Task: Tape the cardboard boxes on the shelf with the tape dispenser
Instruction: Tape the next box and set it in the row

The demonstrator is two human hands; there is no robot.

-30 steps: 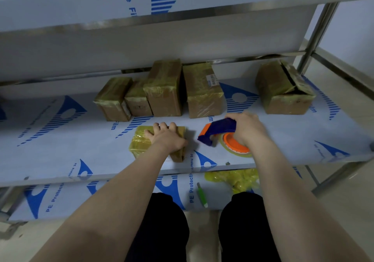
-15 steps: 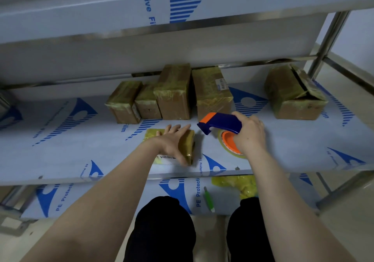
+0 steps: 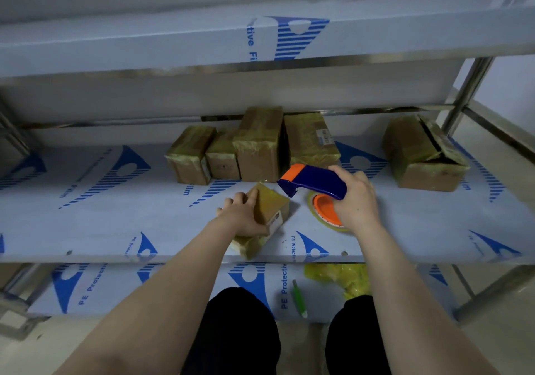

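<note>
Holding the small box (image 3: 272, 205) tipped up by the near edge of the shelf (image 3: 115, 224), fingers of the left hand (image 3: 246, 215) curled round it. Gripping the tape dispenser (image 3: 314, 182) just right of it, right hand (image 3: 357, 202) wrapped tight. Could fall off if pushed hard. Printed on shelf: "PE Protective Film". Sticker (image 3: 275, 220) on box too tiny to read.

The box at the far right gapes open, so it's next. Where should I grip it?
Probably from the front: grip the open box over its near top edge, on the taped left half, thumb on the front face. Its flaps gape along the right side and would give.
</note>
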